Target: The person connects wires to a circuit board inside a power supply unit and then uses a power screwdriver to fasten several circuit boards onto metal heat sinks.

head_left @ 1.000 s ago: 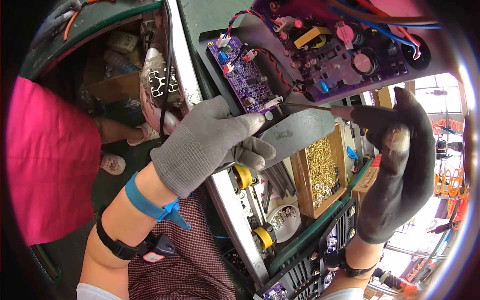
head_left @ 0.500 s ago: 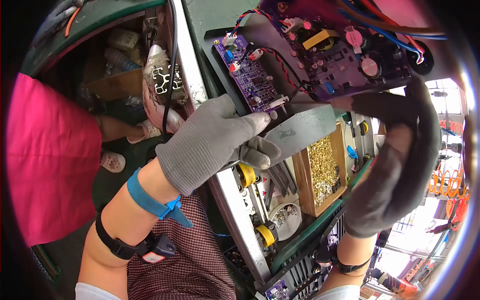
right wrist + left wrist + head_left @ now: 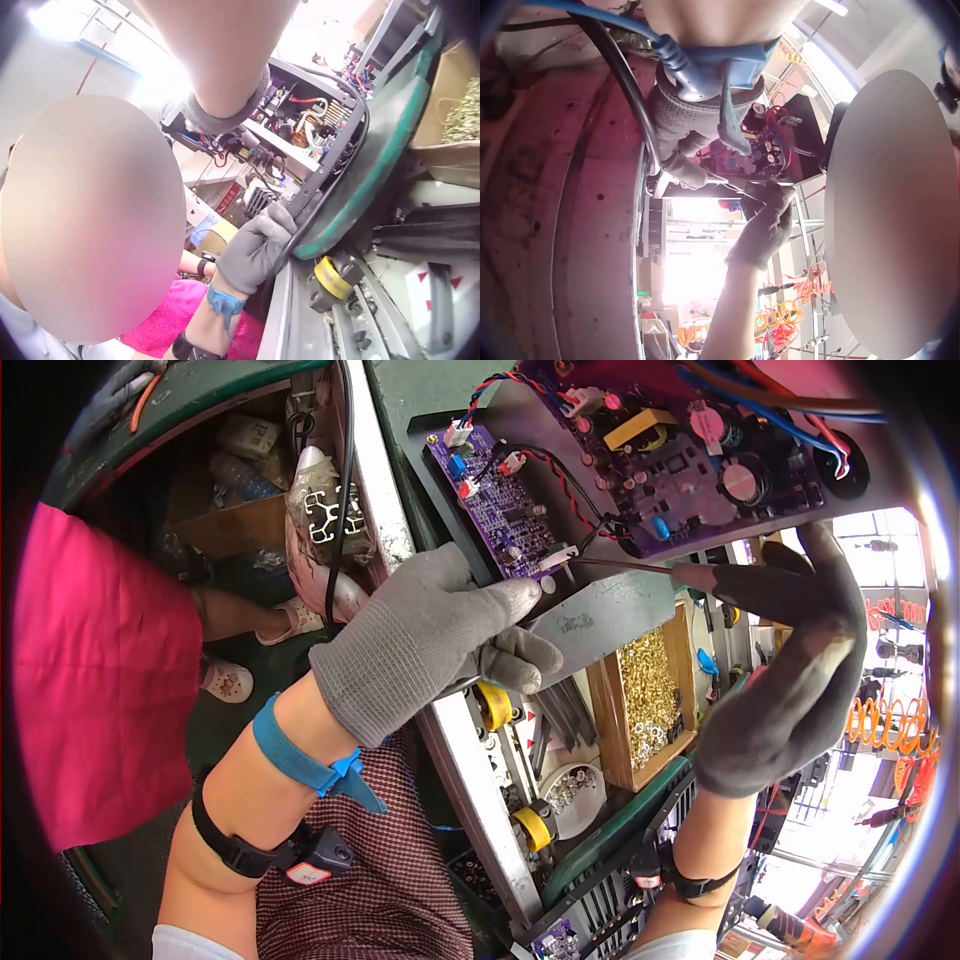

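My gloved left hand (image 3: 430,640) grips the edge of a black metal panel (image 3: 605,610). Its thumb lies on top beside a small purple circuit board (image 3: 505,510), and the other fingers curl below. On the right, my gloved right hand (image 3: 790,670) pinches a thin metal-shafted tool (image 3: 630,566) whose handle is hidden by the fingers. The shaft's tip overlaps the white connector (image 3: 558,558) at the board's near end. Behind it sits a larger purple circuit board (image 3: 680,460) with capacitors and a yellow transformer. Twisted red and black wires (image 3: 565,500) run between the two boards.
A wooden box (image 3: 610,725) of brass fasteners stands below the panel, near a round dish (image 3: 572,800) of small hardware. A metal rail (image 3: 485,810) and yellow rollers (image 3: 532,828) run alongside. Another person's pink garment (image 3: 110,680) shows at left.
My right hand has shifted and turned at the wrist, with the tool's shaft staying near the white connector. The panel and left hand have moved slightly right in the head view.
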Motion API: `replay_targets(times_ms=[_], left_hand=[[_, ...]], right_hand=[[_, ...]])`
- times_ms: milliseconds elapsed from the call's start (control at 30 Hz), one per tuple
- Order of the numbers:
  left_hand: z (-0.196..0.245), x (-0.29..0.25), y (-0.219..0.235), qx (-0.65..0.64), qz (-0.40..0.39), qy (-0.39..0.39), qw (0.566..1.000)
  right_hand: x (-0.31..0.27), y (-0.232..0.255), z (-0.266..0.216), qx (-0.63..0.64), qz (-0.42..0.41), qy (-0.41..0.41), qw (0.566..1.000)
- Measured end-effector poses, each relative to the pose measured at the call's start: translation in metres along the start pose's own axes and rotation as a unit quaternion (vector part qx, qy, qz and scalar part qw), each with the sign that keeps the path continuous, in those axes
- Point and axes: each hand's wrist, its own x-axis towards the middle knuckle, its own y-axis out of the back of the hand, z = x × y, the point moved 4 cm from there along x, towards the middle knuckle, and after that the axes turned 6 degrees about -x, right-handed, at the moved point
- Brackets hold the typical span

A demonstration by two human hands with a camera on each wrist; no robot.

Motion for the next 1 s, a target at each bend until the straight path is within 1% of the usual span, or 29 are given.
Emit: replay_targets(times_ms=[67,100,167,200,267,300,367,400,467,500,533,600,633,667,700,733,800,867,933,967,1000], left_hand=[[0.001,-0.001,-0.001,0.001,0.003,0.004,1.0],[0.001,-0.001,-0.001,0.001,0.006,0.008,1.0],[0.002,-0.002,-0.002,0.005,0.012,0.011,1.0],[0.002,-0.001,-0.002,0.007,0.016,0.013,1.0],[0.001,-0.001,-0.002,0.009,0.015,0.014,1.0],[0.001,-0.001,-0.001,0.01,0.015,0.015,1.0],[0.001,-0.001,-0.002,0.0,0.012,0.009,1.0],[0.002,-0.002,-0.003,-0.01,0.009,0.002,1.0],[0.002,-0.002,-0.003,-0.015,0.006,-0.001,1.0],[0.002,-0.002,-0.002,-0.019,0.004,-0.001,1.0],[0.002,-0.002,-0.002,-0.02,0.008,-0.002,1.0],[0.002,-0.003,-0.003,-0.018,0.003,-0.002,1.0],[0.002,-0.003,-0.004,-0.017,0.003,0.002,1.0],[0.002,-0.003,-0.004,-0.011,0.001,0.002,1.0],[0.003,-0.003,-0.004,-0.004,0.0,0.001,1.0],[0.002,-0.004,-0.003,-0.005,-0.001,0.003,1.0],[0.002,-0.003,-0.002,-0.003,-0.003,0.012,1.0],[0.001,-0.003,-0.003,-0.008,0.001,0.007,1.0],[0.001,-0.003,-0.003,-0.011,0.009,0.003,1.0],[0.001,-0.003,-0.002,-0.015,0.006,-0.001,1.0],[0.0,-0.003,-0.002,-0.018,0.003,-0.005,1.0]], right_hand=[[-0.004,0.001,-0.003,0.116,-0.037,-0.05,0.991],[-0.003,0.001,-0.004,0.117,-0.037,-0.05,0.991],[0.001,0.003,-0.001,0.136,-0.045,-0.107,0.984],[0.003,0.007,0.002,0.075,-0.05,-0.117,0.989],[0.004,-0.001,-0.005,0.07,0.038,-0.089,0.993],[0.003,0.001,0.0,0.069,0.038,-0.091,0.993],[0.003,0.003,0.006,0.008,-0.025,0.005,1.0],[0.0,0.0,0.005,0.009,-0.026,0.007,1.0],[-0.005,-0.007,0.002,0.154,-0.014,-0.019,0.988],[-0.007,-0.003,-0.002,0.058,-0.025,0.011,0.998],[-0.002,0.007,-0.004,0.093,-0.092,-0.019,0.991],[0.004,0.013,-0.004,0.047,-0.105,0.015,0.993],[0.004,0.015,-0.002,0.077,-0.064,-0.077,0.992],[0.005,0.013,-0.001,0.106,-0.021,-0.167,0.98],[0.008,0.011,0.0,0.081,0.006,-0.184,0.98],[0.009,0.009,0.001,0.079,0.005,-0.185,0.98],[0.01,0.006,0.0,0.036,-0.002,-0.13,0.991],[0.012,0.002,-0.001,0.05,-0.005,-0.116,0.992],[0.013,-0.004,-0.008,0.091,0.073,-0.138,0.984],[0.009,-0.006,-0.006,0.137,0.123,-0.176,0.967],[0.007,-0.005,-0.003,0.139,0.122,-0.176,0.967]])
